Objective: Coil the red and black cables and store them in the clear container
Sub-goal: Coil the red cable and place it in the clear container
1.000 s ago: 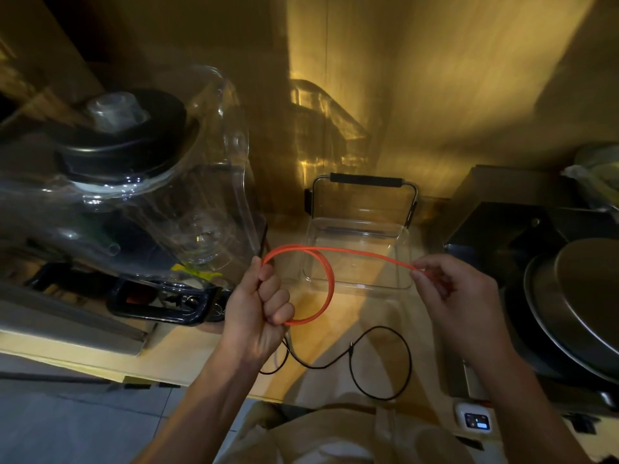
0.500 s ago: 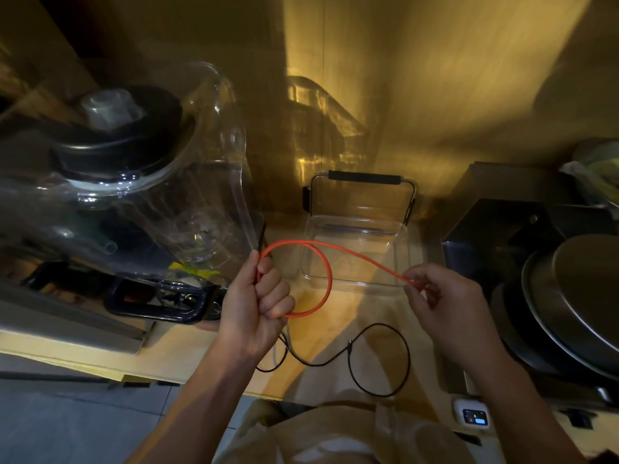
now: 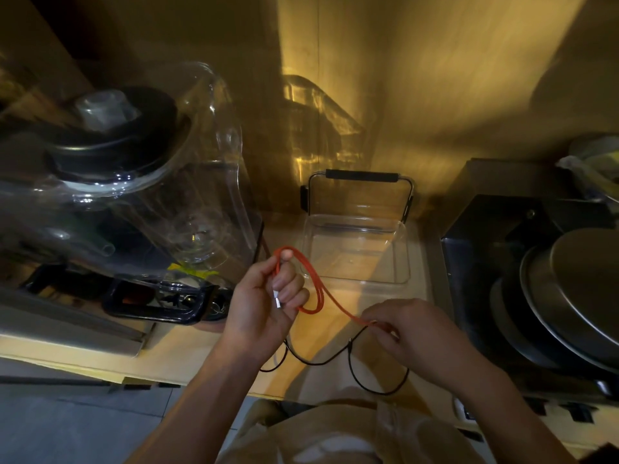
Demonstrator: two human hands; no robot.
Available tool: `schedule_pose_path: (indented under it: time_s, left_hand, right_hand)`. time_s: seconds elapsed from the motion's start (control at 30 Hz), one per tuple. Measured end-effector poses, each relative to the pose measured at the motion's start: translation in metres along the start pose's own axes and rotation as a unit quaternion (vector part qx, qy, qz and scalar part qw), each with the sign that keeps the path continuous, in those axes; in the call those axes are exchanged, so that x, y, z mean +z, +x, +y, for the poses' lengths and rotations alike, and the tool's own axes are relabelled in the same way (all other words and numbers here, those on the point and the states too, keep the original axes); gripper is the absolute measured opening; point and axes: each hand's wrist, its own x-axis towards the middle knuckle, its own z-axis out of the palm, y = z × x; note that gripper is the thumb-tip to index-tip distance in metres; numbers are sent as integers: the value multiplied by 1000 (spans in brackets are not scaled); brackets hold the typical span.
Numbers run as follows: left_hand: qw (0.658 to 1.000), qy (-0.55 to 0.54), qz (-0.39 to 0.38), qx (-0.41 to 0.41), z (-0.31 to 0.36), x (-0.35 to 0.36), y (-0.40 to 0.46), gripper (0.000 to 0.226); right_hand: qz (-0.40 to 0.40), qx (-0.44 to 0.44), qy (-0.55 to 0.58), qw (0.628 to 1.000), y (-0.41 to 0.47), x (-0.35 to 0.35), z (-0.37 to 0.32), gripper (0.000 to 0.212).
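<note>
My left hand (image 3: pixel 264 303) grips the red cable (image 3: pixel 320 289), which loops from my fingers in about two turns; a white plug end shows between them. From the loop the cable slants down and right to my right hand (image 3: pixel 418 333), which pinches it low over the counter. The black cable (image 3: pixel 351 363) lies loose on the wooden counter below both hands, curling to the front edge. The clear container (image 3: pixel 402 249) with a black-gripped wire handle stands just behind my hands, nothing in it.
A large clear blender jar with a black lid (image 3: pixel 110 152) crowds the left side. A black-framed object (image 3: pixel 154 303) lies beside my left hand. Stacked metal pans (image 3: pixel 569 303) and a dark appliance (image 3: pixel 485 246) fill the right. The counter's front edge (image 3: pixel 201 380) is close below.
My right hand has dropped lower and come nearer my body, pulling the red cable down. The red loop at my left hand has grown tighter, with a second turn.
</note>
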Motion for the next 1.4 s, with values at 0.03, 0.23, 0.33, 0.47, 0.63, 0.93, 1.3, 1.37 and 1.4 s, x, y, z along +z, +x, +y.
schedule_pose_path:
  time_s: [0.03,0.23,0.33,0.47,0.63,0.93,1.3,1.37,1.4]
  left_hand:
    - [1000,9,2,0,-1,1,-1,25]
    - [997,66,20,20,-8,10,-2,21]
    - [996,87,17,19,-13,14,-2,19]
    - [993,115,14,10,-16,17,-2,23]
    - [985,171,18,4,-20,19,-3,24]
    - [955,291,-16,-57,-30,19,-8,30]
    - [915,363,-114,-138,-32,20,-14,18]
    - [915,357,-120,-143,-33,17,-13,16]
    - [918,347,-120,-148,-34,16,-12,16]
  right_hand:
    - [-5,-9,-8,1000,0,1,-1,26]
    - [-19,-56,-20,998,0,5,-10,28]
    - [-22,-74,-13,997,-4,3,-14,29]
    - [-18,-104,5,994,-8,-2,-21,35]
    - [4,-126,65,990,-11,-9,-29,16]
    - [117,-119,148,975,-8,-14,-31,16]
    - [199,-43,174,963,7,-9,-11,45]
    - [191,-34,178,965,7,-5,-9,51]
    - [185,-31,174,967,8,-4,-8,54]
